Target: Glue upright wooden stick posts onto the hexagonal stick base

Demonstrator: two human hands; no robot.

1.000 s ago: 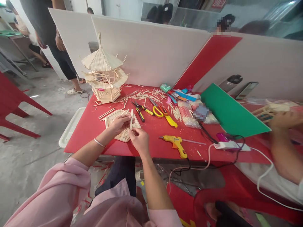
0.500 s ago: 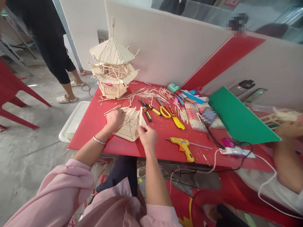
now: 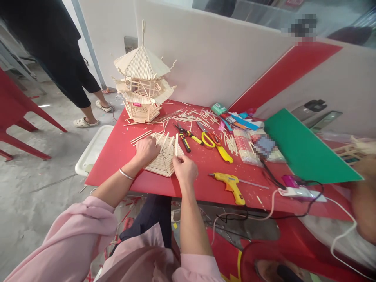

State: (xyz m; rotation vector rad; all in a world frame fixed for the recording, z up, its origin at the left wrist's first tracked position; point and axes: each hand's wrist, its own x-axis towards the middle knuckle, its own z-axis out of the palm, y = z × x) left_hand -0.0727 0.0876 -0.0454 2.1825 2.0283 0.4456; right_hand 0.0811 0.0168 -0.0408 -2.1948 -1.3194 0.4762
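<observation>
A flat roof panel of glued wooden sticks (image 3: 165,156) lies on the red table (image 3: 117,156). My left hand (image 3: 147,149) rests on its left part, fingers curled and pressing it down. My right hand (image 3: 184,169) pinches a single wooden stick (image 3: 176,144) and holds it upright against the panel's right edge. A finished stick pagoda (image 3: 143,86) stands at the table's far left corner.
Pliers (image 3: 184,136), yellow scissors (image 3: 216,144), a yellow glue gun (image 3: 230,185), loose sticks, stick packets and a green board (image 3: 305,149) lie to the right. A power strip (image 3: 302,192) with cables sits near the front edge. A person stands at far left; another person's arm (image 3: 362,196) is at right.
My left hand has let go of the stick and come down onto the panel. My right hand keeps the stick at the panel's right edge. The camera has shifted left.
</observation>
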